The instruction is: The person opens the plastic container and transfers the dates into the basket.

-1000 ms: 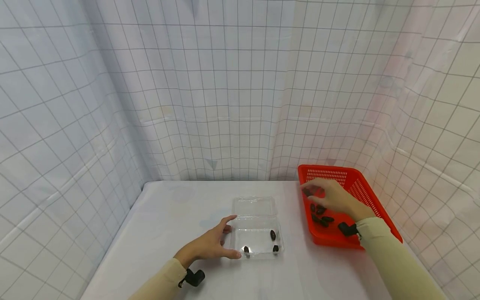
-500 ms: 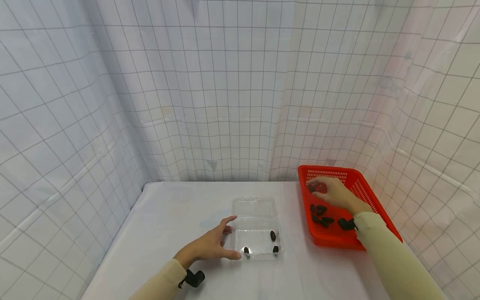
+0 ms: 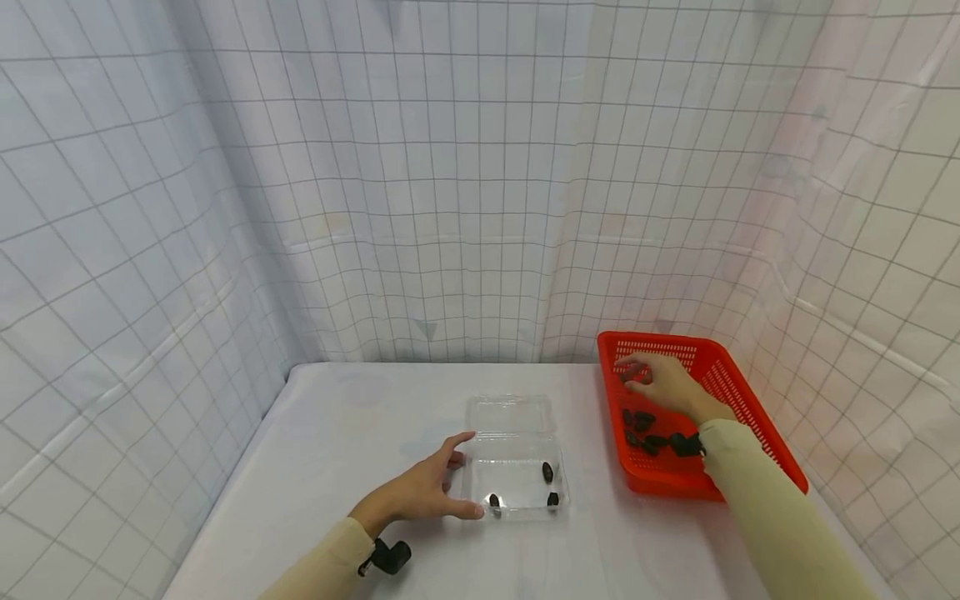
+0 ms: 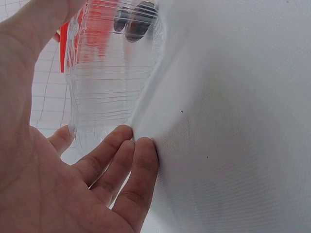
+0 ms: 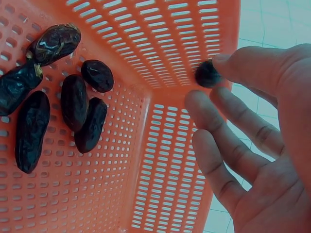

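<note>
My left hand spans the left end of a clear plastic clamshell box, thumb at the near corner and extended fingers at its side. The box's lid is folded back flat. Inside the box lie three dark dates, one date at the right and two along the near wall. Over the far left part of a red plastic basket, my right hand pinches a date between thumb and index finger. Its other fingers are spread below the date in the right wrist view.
Several more dates lie on the perforated floor of the basket, near its left side. A white cloth covers the table. Grid-patterned white curtains close in the back and both sides.
My right hand has moved slightly right within the basket, and its thumb and fingers have come together on a date. The left hand and the box have stayed in place.
</note>
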`<state>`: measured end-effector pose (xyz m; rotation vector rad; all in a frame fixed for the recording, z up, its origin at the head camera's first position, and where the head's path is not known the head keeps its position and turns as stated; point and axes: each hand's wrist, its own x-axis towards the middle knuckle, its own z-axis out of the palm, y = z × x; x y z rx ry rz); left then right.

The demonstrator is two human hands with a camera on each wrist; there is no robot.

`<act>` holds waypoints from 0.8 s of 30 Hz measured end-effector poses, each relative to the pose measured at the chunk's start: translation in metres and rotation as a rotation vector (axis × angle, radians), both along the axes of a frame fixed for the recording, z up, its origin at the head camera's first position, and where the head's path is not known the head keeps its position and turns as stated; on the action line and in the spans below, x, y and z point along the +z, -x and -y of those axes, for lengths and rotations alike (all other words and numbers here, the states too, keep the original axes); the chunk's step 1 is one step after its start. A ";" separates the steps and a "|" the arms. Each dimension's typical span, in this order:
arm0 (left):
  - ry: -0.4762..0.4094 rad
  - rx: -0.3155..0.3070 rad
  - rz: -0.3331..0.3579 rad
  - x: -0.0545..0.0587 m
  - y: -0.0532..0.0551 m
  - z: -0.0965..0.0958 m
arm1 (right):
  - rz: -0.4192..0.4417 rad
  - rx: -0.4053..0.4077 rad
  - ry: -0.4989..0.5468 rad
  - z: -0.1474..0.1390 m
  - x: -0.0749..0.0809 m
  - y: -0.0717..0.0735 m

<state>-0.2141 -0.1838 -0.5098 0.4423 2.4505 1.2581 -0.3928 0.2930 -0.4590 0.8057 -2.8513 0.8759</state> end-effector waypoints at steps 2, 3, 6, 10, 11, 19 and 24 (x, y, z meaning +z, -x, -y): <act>0.001 0.001 -0.001 0.000 0.000 0.000 | -0.009 0.048 0.034 -0.008 -0.010 0.009; 0.002 0.000 -0.003 0.000 0.000 0.000 | -0.013 0.059 0.038 -0.009 -0.011 0.010; 0.005 -0.002 -0.007 -0.001 0.000 0.000 | -0.020 0.070 0.040 -0.010 -0.011 0.010; -0.001 -0.004 -0.008 -0.002 0.001 0.000 | -0.002 0.001 -0.011 0.002 0.001 -0.006; -0.004 -0.004 -0.006 -0.002 0.001 0.001 | -0.002 -0.009 -0.018 0.004 0.002 -0.007; -0.003 -0.003 -0.003 -0.002 0.002 0.000 | -0.020 0.012 -0.005 0.010 0.005 -0.014; -0.007 -0.003 -0.003 -0.002 0.002 0.000 | -0.020 0.023 0.007 0.014 0.009 -0.022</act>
